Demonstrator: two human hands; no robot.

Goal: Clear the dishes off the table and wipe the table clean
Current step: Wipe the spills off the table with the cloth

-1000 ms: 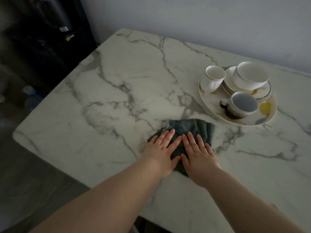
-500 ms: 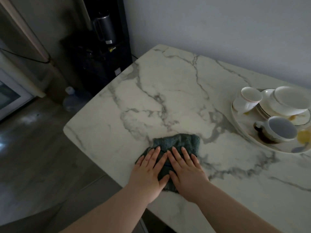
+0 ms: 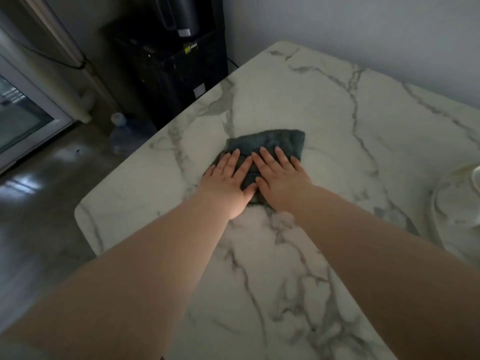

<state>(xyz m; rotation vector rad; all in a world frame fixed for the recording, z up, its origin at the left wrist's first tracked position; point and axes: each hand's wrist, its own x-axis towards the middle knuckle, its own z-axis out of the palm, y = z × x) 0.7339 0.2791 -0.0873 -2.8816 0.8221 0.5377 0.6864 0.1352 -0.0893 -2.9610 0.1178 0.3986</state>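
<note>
A dark grey-green cloth [image 3: 270, 141] lies folded on the white marble table [image 3: 345, 107], near its left edge. My left hand [image 3: 228, 181] and my right hand [image 3: 281, 181] lie flat on the cloth's near half, side by side, fingers stretched out and pressing down rather than gripping. The cloth's far half shows beyond my fingertips. At the right border only the rim of a large pale plate [image 3: 449, 206] and a sliver of a white dish [image 3: 477, 178] on it are in view.
A black water dispenser [image 3: 176, 63] stands on the floor just past the table's far left corner. A clear water jug [image 3: 127, 133] lies beside it. A glass door [image 3: 20, 118] is at the far left, a wall behind the table.
Both hands have slid the cloth leftward and away from the plate of dishes, toward the table's left edge. My view has turned left, so the dishes are almost out of frame.
</note>
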